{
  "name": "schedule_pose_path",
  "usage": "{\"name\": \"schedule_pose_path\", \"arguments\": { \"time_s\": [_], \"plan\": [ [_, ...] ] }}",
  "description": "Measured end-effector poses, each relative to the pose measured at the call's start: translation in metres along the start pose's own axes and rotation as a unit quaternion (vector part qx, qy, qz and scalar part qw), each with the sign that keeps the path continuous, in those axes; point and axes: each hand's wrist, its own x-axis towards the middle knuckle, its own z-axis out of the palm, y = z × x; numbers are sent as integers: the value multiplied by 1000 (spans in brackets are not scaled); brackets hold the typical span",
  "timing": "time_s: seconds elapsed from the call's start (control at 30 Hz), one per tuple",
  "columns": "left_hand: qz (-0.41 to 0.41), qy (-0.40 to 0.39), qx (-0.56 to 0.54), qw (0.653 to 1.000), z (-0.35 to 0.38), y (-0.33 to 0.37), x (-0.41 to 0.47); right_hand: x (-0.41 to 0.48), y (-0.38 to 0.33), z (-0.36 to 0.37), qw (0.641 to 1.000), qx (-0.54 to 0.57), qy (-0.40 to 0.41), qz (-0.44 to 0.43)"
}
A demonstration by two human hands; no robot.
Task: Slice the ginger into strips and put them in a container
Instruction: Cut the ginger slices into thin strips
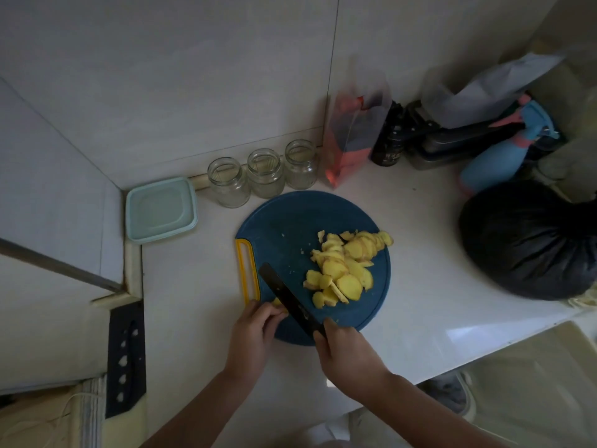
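A round dark-blue cutting board (290,221) with a yellow handle lies on the white counter. A heap of yellow ginger slices (345,270) covers its right half. My right hand (342,347) grips the handle of a black knife (287,295), whose blade points up-left across the board's near edge. Just left of the blade, my left hand (255,331) pinches a small ginger piece (277,302) at the board's lower left. A pale-blue lidded container (161,209) sits by the wall to the left of the board.
Three open glass jars (263,173) stand behind the board along the wall. A pink-and-clear bag (352,140), a dark bottle, a blue spray bottle (494,163) and a black plastic bag (526,240) crowd the right. A black knife sheath (126,360) lies at the left counter edge.
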Motion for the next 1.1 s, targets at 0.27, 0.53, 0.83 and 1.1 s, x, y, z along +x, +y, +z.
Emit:
{"name": "schedule_pose_path", "arguments": {
  "time_s": [0.27, 0.53, 0.83, 1.1],
  "plan": [
    [-15, 27, -5, 1000, 6, 1, -6, 9, -6, 14, 1000, -14, -10, 12],
    [-12, 14, -28, 999, -2, -4, -2, 11, -18, 22, 998, 12, 15, 57],
    [-1, 0, 4, 1000, -2, 1, -1, -4, -1, 26, 992, 85, 58, 76],
    [18, -47, 9, 999, -5, -1, 9, -11, -2, 22, 993, 80, 50, 70]
  ]
}}
